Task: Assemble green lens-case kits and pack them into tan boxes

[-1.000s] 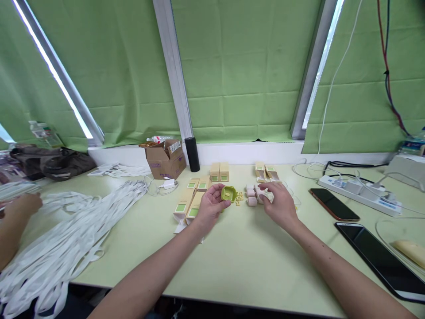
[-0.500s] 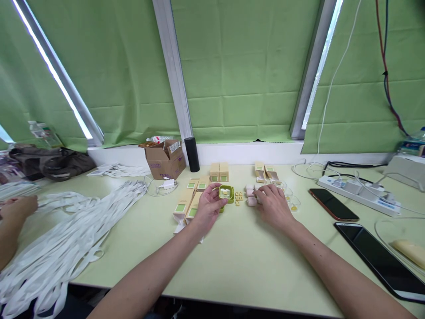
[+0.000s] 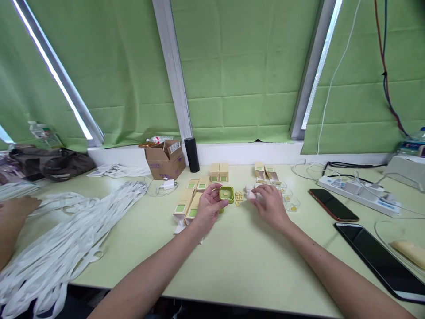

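Note:
My left hand (image 3: 212,204) is closed around the edge of a small olive-green square case (image 3: 226,195), tilted toward me, with a pale spot in its middle. Another green piece shows partly beneath it. Right of the case, several tiny yellow pieces (image 3: 238,198) lie in short rows on the table. My right hand (image 3: 269,201) pinches a small pale pink block (image 3: 251,195), among others of its kind that the fingers partly hide. Just beyond that hand sit several clear containers (image 3: 292,204) with yellow bits inside.
Tan boxes with green labels (image 3: 181,208) stand left of my left hand, more (image 3: 219,172) behind. White straps (image 3: 73,226) cover the left side, where another person's hand (image 3: 20,208) works. A phone (image 3: 334,204), a tablet (image 3: 381,257) and a power strip (image 3: 360,192) lie right.
My right hand has shifted slightly left and toward me, and the nearest pink block has left its spot and is tilted at the fingertips. The left hand stays nearly still.

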`<action>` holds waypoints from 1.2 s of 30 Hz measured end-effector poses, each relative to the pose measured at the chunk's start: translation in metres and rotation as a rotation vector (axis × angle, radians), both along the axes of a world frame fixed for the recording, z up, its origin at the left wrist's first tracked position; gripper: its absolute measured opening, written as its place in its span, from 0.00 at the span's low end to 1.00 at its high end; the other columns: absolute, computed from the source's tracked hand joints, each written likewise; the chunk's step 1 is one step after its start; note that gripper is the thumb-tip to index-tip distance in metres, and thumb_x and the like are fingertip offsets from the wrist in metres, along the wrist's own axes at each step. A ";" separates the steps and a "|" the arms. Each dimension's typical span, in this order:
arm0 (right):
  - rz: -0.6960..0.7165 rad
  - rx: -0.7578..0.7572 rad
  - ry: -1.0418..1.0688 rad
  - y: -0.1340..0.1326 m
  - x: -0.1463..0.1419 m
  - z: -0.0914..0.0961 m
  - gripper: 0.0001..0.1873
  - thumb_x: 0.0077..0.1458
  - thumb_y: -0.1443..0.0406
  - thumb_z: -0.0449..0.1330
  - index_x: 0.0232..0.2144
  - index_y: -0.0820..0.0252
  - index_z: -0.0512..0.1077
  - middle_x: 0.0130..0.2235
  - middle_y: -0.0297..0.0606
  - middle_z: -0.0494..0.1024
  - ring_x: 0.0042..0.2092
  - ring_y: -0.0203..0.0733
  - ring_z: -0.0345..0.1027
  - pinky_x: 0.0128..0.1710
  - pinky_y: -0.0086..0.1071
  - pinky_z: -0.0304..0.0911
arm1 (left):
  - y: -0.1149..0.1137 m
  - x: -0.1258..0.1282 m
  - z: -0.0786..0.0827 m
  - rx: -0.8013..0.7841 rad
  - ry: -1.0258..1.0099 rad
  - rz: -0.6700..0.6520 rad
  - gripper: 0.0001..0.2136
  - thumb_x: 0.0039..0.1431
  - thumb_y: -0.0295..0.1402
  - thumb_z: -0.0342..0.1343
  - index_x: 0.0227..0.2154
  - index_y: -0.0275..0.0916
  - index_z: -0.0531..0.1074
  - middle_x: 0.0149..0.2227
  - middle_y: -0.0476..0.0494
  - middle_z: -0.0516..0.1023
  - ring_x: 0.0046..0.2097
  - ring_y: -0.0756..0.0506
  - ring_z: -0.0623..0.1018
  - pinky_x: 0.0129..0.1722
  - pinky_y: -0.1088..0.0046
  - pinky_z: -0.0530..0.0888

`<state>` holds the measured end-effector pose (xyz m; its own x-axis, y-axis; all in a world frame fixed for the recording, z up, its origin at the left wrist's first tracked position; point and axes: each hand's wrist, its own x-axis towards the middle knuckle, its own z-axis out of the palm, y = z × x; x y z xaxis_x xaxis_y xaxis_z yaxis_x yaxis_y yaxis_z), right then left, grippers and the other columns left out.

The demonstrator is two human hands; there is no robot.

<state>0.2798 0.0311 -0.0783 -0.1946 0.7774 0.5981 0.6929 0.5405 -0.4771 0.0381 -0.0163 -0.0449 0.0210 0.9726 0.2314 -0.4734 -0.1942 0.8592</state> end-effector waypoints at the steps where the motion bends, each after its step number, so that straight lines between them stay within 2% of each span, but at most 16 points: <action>1: 0.042 -0.072 0.180 -0.002 -0.002 0.003 0.12 0.65 0.56 0.62 0.46 0.54 0.79 0.51 0.47 0.82 0.54 0.59 0.70 0.54 0.50 0.62 | 0.000 0.000 0.000 0.003 0.003 0.004 0.32 0.41 0.26 0.80 0.49 0.42 0.72 0.46 0.46 0.84 0.46 0.46 0.83 0.45 0.72 0.76; 3: 0.183 -0.267 0.557 -0.006 -0.007 0.010 0.20 0.62 0.47 0.64 0.46 0.54 0.79 0.47 0.45 0.83 0.48 0.55 0.73 0.48 0.46 0.65 | 0.000 0.000 0.000 0.014 0.014 0.014 0.32 0.40 0.27 0.80 0.49 0.41 0.71 0.45 0.45 0.84 0.46 0.46 0.83 0.45 0.71 0.76; 5: 0.362 -0.458 0.873 -0.013 -0.013 0.015 0.25 0.58 0.42 0.66 0.46 0.53 0.79 0.45 0.44 0.83 0.45 0.52 0.74 0.42 0.42 0.66 | -0.001 0.000 0.000 0.027 0.027 0.021 0.32 0.41 0.27 0.80 0.49 0.41 0.71 0.45 0.45 0.83 0.46 0.46 0.82 0.46 0.71 0.76; 7: 0.506 -0.584 1.058 -0.020 -0.018 0.020 0.23 0.57 0.43 0.69 0.43 0.52 0.80 0.46 0.43 0.82 0.45 0.50 0.74 0.40 0.39 0.67 | -0.002 0.001 0.000 0.038 0.034 0.025 0.32 0.41 0.27 0.80 0.49 0.41 0.71 0.45 0.45 0.83 0.46 0.46 0.82 0.47 0.70 0.76; 9: 0.575 -0.645 1.126 -0.026 -0.021 0.024 0.21 0.56 0.45 0.70 0.41 0.52 0.80 0.46 0.43 0.81 0.45 0.49 0.74 0.39 0.39 0.68 | -0.003 0.001 0.001 0.044 0.037 0.028 0.31 0.42 0.27 0.80 0.49 0.41 0.71 0.45 0.45 0.83 0.47 0.46 0.82 0.47 0.70 0.76; 17: 0.666 -0.655 1.142 -0.038 -0.022 0.037 0.20 0.58 0.47 0.70 0.43 0.52 0.79 0.49 0.46 0.83 0.50 0.53 0.75 0.40 0.41 0.72 | -0.001 0.003 0.000 0.061 0.051 0.028 0.32 0.40 0.28 0.81 0.48 0.41 0.71 0.44 0.45 0.83 0.46 0.46 0.82 0.46 0.71 0.75; 22: 0.660 -0.613 1.183 -0.041 -0.023 0.041 0.24 0.52 0.51 0.76 0.47 0.48 0.75 0.47 0.42 0.83 0.49 0.51 0.75 0.40 0.40 0.70 | -0.002 0.003 -0.001 0.063 0.068 0.036 0.31 0.41 0.28 0.80 0.48 0.41 0.71 0.44 0.44 0.82 0.46 0.45 0.81 0.47 0.70 0.76; 30: 0.664 -0.459 0.990 -0.050 -0.028 0.046 0.23 0.53 0.50 0.76 0.46 0.46 0.74 0.42 0.36 0.77 0.42 0.45 0.70 0.43 0.40 0.73 | -0.001 0.004 -0.003 0.086 0.099 0.049 0.30 0.40 0.28 0.80 0.47 0.40 0.73 0.48 0.42 0.82 0.50 0.44 0.81 0.52 0.68 0.76; 36: 0.699 -0.456 0.945 -0.050 -0.028 0.042 0.21 0.53 0.50 0.76 0.45 0.47 0.78 0.44 0.38 0.78 0.46 0.47 0.73 0.49 0.45 0.75 | -0.001 0.005 -0.006 0.140 0.145 0.027 0.29 0.43 0.27 0.80 0.47 0.40 0.73 0.50 0.39 0.83 0.52 0.42 0.81 0.56 0.64 0.75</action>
<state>0.2521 -0.0185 -0.0358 -0.2906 0.8534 0.4327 -0.3871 0.3087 -0.8688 0.0429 -0.0175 -0.0514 0.0380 0.9318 0.3609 -0.3396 -0.3276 0.8817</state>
